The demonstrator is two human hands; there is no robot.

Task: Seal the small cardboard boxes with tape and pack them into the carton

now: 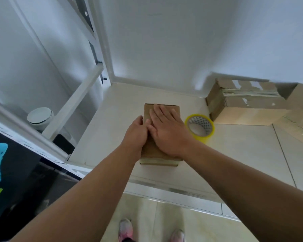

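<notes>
Seemingly mid-seal: right hand [166,131] flat, fingers [162,113] slightly spread, pressing the small box [153,151] on the tiled ledge [112,110]. Left hand [136,131] braces its 9 o'clock side, finger pose unclear. Tape roll [199,127] at 3 o'clock; carton [243,102] at 2 o'clock likely comes next.

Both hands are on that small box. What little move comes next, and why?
Probably the right hand lifts off the small box and takes the tape roll beside it: that hand only presses flat on top, the left hand grips the side, neither holds tape.
</notes>
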